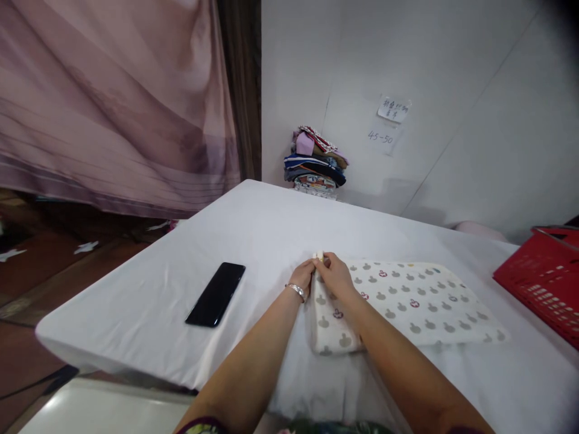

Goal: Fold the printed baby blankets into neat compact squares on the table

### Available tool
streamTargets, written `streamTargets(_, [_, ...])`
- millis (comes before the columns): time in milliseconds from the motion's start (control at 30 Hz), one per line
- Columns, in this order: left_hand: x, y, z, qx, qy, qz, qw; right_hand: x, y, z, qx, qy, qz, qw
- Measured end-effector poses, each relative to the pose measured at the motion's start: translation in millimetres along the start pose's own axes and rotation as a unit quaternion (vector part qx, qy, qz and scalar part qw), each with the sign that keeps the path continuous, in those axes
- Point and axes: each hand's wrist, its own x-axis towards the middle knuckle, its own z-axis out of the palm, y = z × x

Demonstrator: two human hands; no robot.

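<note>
A white cloth [398, 301] printed with grey and a few red apple-like shapes lies folded flat on the white-covered table [280, 223]. At its far left corner my left hand [303, 278] pinches the edge, a silvery bracelet on the wrist. Right beside it, my right hand [335, 274] grips the same corner, thumb and fingers closed on the fabric. A small bit of the corner sticks up between the two hands. My right forearm crosses over part of the cloth and hides it.
A black phone [216, 294] lies on the table to the left. Folded clothes [315, 163] are stacked beyond the far edge, against the wall. At the right stands a red plastic basket [543, 277]. A pink curtain [122, 102] hangs at the left.
</note>
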Motion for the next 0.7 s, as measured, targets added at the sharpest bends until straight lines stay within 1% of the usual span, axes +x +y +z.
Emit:
streamTargets(100, [2, 2, 0.6, -0.009, 0.01, -0.027, 1.0, 2, 1, -3, 0.042, 0.005, 0.0, 0.999])
streamTargets(200, [3, 3, 0.8, -0.018, 0.024, -0.047, 0.998, 2, 2, -3, 0.031, 0.015, -0.022, 0.999])
streamTargets(367, [3, 5, 0.9, -0.03, 0.033, -0.062, 0.997, 2, -2, 8, 0.021, 0.004, -0.039, 0.999])
streamTargets(467, [2, 7, 0.2, -0.035, 0.03, -0.051, 0.998, 3, -3, 14, 0.017, 0.001, -0.06, 0.998])
streamTargets(533, [2, 8, -0.6, -0.027, 0.014, -0.038, 0.999, 3, -3, 16, 0.031, -0.009, -0.081, 0.996])
streamTargets(633, [2, 9, -1.9, 0.014, -0.005, -0.013, 1.0, 0, 2, 12, 0.099, -0.036, -0.075, 0.992])
streamTargets(700, [4, 9, -2.4, 0.036, -0.003, 0.006, 0.999, -8, 9, 5, 0.131, -0.036, -0.074, 0.988])
